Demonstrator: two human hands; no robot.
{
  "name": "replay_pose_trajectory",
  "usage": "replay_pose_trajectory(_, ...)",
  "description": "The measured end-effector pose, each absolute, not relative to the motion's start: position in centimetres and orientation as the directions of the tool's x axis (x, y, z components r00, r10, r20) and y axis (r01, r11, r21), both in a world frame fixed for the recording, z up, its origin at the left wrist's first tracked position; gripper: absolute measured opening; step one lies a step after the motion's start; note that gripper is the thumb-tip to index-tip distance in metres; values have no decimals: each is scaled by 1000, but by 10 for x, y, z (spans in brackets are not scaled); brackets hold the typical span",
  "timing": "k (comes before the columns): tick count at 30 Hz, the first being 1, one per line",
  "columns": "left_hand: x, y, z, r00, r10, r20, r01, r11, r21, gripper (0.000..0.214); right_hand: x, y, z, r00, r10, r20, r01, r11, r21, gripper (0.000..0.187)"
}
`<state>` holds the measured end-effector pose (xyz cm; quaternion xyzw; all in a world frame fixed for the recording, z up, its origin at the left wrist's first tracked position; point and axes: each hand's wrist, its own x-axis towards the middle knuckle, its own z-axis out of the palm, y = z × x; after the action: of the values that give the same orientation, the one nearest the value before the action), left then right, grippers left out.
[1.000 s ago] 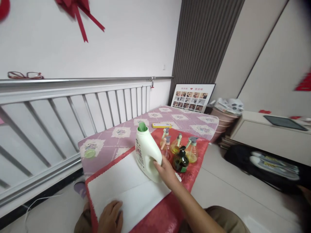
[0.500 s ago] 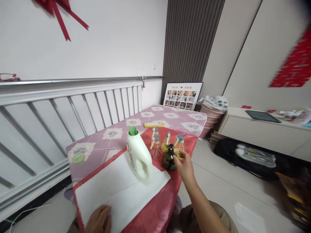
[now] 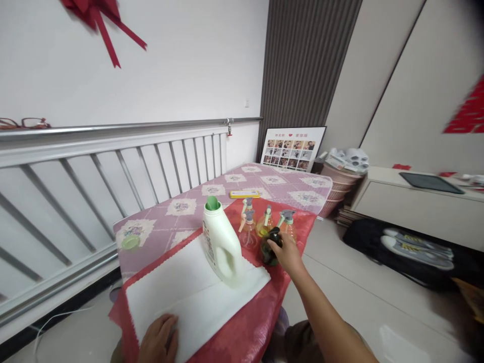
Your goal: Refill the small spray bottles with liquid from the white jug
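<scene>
My right hand (image 3: 288, 253) is closed around a dark green pump bottle (image 3: 268, 252) on the red cloth (image 3: 264, 317). Behind it stand three clear spray bottles (image 3: 264, 224) with yellowish liquid. A white detergent jug (image 3: 222, 244) with an open green spout stands upright to the left, on a white sheet (image 3: 196, 297). My left hand (image 3: 159, 340) lies on the near edge of that sheet, fingers curled loosely, holding nothing.
A green cap (image 3: 130, 242) and a yellow flat object (image 3: 245, 194) lie on the purple patterned tablecloth (image 3: 295, 189). A white railing (image 3: 113, 166) runs along the left. A framed photo board (image 3: 292, 148), stacked baskets (image 3: 340, 184) and a low white cabinet (image 3: 412, 206) stand at the right.
My right hand let go of the white jug's handle, moved right and closed on the dark pump bottle. The left hand stayed on the sheet.
</scene>
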<state>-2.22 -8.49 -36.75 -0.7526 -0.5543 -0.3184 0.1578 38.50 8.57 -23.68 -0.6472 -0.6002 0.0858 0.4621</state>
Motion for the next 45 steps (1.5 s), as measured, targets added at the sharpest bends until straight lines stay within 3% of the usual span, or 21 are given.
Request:
replay_pose_trajectory(6, -13, -90, -362, 4, 848, 531, 911, -222, 347, 25, 388, 40, -182, 179, 869, 461, 699, 217, -681, 31)
replay_pose_trajectory(11, -14, -94, -343, -88, 944, 318, 779, -133, 613, 31, 366, -4, -142, -47, 948, 316, 471, 300, -830, 32)
replay_pose_trajectory(15, -5, -102, -316, -72, 973, 220, 618, -130, 776, 52, 311, -25, -147, -276, 943, 188, 347, 280, -895, 33)
replay_pose_trajectory(18, 11, -105, -299, -18, 975, 222, 506, -183, 843, 73, 257, -28, -165, -403, 896, 185, 325, 329, -886, 28)
replay_pose_trajectory(22, 25, -91, -288, -42, 957, 286, 413, -244, 877, 93, 195, -19, -185, -467, 859, 210, 294, 375, -879, 20)
replay_pose_trajectory(26, 18, -66, -290, -204, 935, 290, 456, -171, 873, 96, 161, -4, -195, -478, 844, 243, 245, 394, -886, 17)
replay_pose_trajectory(30, 11, -48, -301, -252, 927, 277, 487, -126, 865, 91, 147, 10, -211, -461, 860, 219, 238, 357, -903, 19)
replay_pose_trajectory(37, 17, -42, -325, -329, 897, 295, 585, -52, 809, 83, 131, 18, -250, -275, 943, 186, 278, 263, -924, 45)
replay_pose_trajectory(41, 17, -44, -328, -333, 892, 305, 616, -39, 787, 80, 121, 16, -257, -164, 966, 198, 313, 242, -919, 28)
replay_pose_trajectory(45, 16, -44, -328, -326, 894, 307, 633, -35, 773, 78, 121, 13, -254, -176, 959, 221, 317, 268, -910, 22)
